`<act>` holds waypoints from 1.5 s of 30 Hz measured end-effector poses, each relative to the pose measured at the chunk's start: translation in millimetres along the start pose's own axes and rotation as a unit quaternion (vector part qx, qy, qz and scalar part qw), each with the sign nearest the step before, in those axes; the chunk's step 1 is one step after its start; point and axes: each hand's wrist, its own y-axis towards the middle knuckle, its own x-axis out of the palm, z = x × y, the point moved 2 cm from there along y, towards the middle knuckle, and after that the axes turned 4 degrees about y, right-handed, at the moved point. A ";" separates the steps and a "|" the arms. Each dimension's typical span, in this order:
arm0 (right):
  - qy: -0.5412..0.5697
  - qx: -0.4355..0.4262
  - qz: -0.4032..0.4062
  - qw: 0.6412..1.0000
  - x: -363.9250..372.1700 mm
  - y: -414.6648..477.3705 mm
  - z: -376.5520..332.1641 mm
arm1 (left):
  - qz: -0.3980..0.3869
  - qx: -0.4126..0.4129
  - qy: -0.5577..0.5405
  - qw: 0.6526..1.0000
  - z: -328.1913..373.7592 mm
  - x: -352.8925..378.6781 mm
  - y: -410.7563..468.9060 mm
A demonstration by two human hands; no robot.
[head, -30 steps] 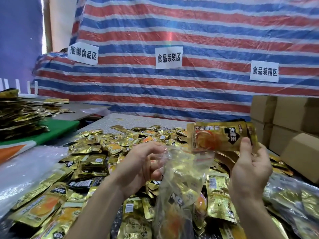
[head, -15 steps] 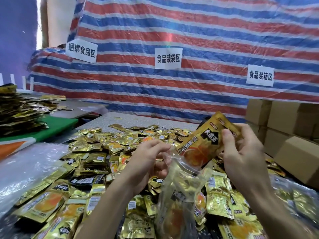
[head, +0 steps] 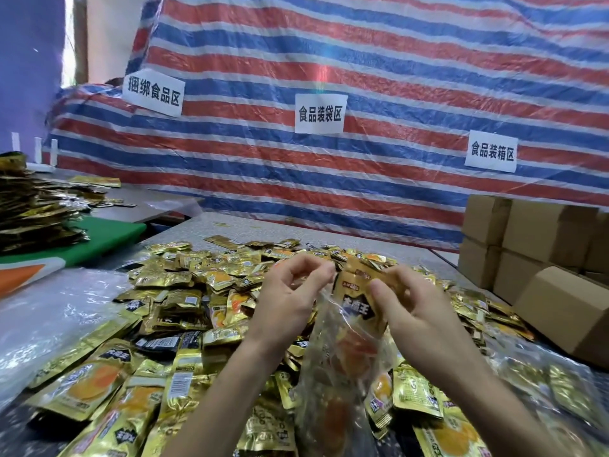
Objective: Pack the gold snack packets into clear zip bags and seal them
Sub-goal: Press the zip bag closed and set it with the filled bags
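A clear zip bag [head: 333,384] hangs upright in front of me with gold packets inside it. My left hand [head: 290,298] pinches the left side of the bag's mouth. My right hand [head: 412,301] grips a gold snack packet [head: 357,298] that stands halfway down in the bag's mouth. A big loose pile of gold snack packets [head: 184,308] covers the grey table under and around both hands.
Brown cardboard boxes [head: 540,258] stand stacked at the right. Filled clear bags [head: 560,384] lie at the lower right. Bubble wrap [head: 43,311] lies at the left, and beyond it a green board [head: 108,235] carries a stack of dark gold packets [head: 29,212]. A striped tarp with white signs hangs behind.
My right hand has come down and to the left with the gold packet, turning it upright and pushing it into the bag's mouth. My left hand keeps its hold on the bag.
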 end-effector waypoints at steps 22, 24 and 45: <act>0.245 0.109 -0.136 0.954 -22.1 -5.2 42.4 | -0.057 -0.008 -0.081 0.995 -14.4 -9.0 4.9; 0.208 0.122 -0.162 0.957 -20.2 -6.1 51.9 | -0.060 0.009 -0.058 0.996 -15.6 -6.9 3.9; 0.394 0.057 0.013 0.917 -2.2 26.5 86.0 | -0.086 0.040 0.131 0.987 -18.8 -2.9 2.7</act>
